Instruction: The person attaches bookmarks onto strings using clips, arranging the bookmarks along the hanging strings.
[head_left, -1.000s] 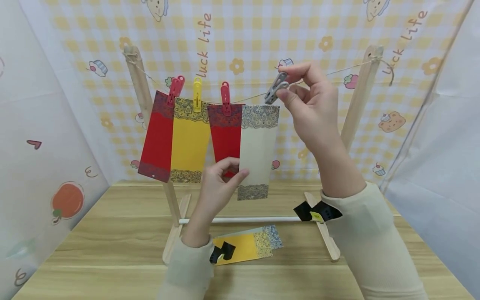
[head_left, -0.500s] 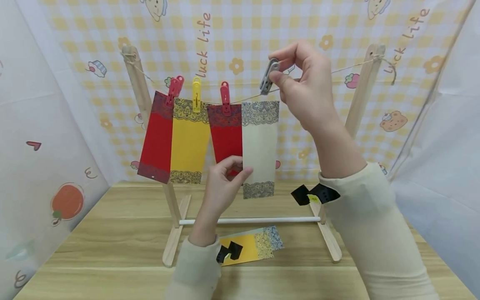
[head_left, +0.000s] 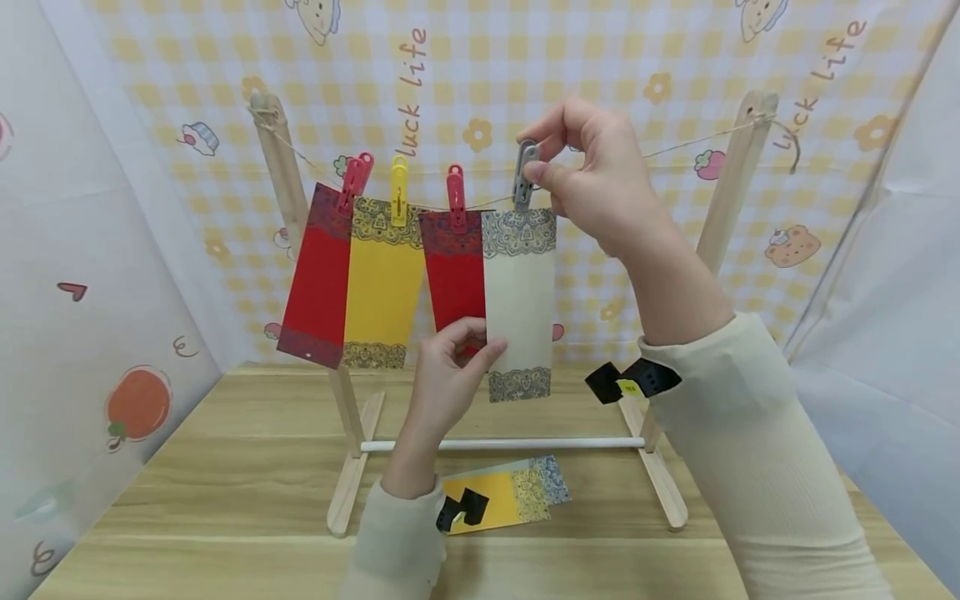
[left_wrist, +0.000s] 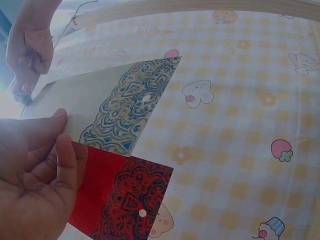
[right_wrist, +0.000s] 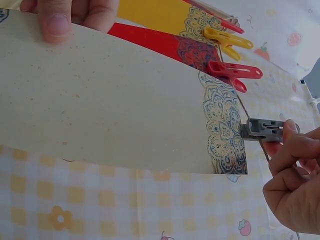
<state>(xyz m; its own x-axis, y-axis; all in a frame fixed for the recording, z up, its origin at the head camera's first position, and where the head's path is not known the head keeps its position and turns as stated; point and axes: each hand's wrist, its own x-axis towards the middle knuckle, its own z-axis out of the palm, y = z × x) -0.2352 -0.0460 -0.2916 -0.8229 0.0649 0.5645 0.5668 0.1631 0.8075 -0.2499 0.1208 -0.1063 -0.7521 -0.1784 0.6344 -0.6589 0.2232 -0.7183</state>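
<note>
My left hand [head_left: 450, 375] pinches the left edge of a cream card [head_left: 520, 308] with patterned bands at top and bottom. The card hangs upright at the string [head_left: 491, 202]. Between thumb and fingers of my right hand [head_left: 600, 183] is a grey clothespin [head_left: 522, 192]. Its tip meets the middle of the card's top edge in the right wrist view, by the string; how far it grips cannot be told. Just left hangs a red card [head_left: 453, 283] under a red clothespin [head_left: 456, 196], partly behind my left fingers.
Farther left hang a yellow card [head_left: 382, 287] and another red card [head_left: 315, 292], with a yellow clothespin [head_left: 399, 187] and a red one. Wooden posts [head_left: 738, 167] hold the string. Cards, one yellow [head_left: 495, 496], lie on the table [head_left: 247, 467] below a white rod [head_left: 525, 443].
My right hand has moved left with the grey clothespin, first up, then down, turning it upright onto the cream card's top edge. My left hand has shifted the card slightly right.
</note>
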